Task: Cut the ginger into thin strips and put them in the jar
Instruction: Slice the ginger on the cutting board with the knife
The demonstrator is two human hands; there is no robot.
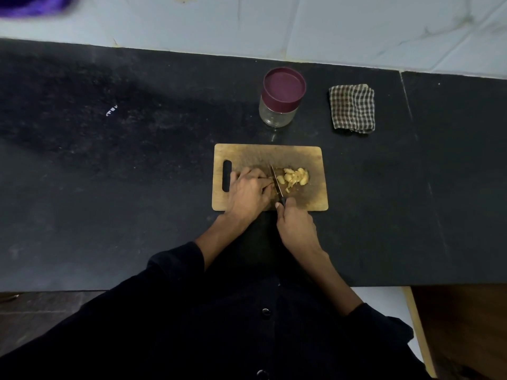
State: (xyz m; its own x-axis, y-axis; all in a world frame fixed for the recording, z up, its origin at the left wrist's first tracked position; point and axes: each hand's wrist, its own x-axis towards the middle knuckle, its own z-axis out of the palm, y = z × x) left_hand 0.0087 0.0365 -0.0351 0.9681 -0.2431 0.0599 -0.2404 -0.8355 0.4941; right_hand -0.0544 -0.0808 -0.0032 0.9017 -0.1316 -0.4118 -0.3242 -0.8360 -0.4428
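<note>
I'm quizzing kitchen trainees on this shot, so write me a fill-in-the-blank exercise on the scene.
1. The right hand grips a black-handled ____ over the rectangular wooden cutting board.
2. The clear glass jar behind the board has its maroon lid ____.
3. The pile of pale yellow cut ginger pieces lies to the ____ of the blade.
4. The folded checked cloth lies on the black ____, right of the jar.

Missing words: knife; on; right; counter

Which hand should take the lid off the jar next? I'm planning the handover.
Left, probably. The right hand grips the knife, while the left hand only steadies ginger. The jar, lid on, stands beyond the board.
</note>
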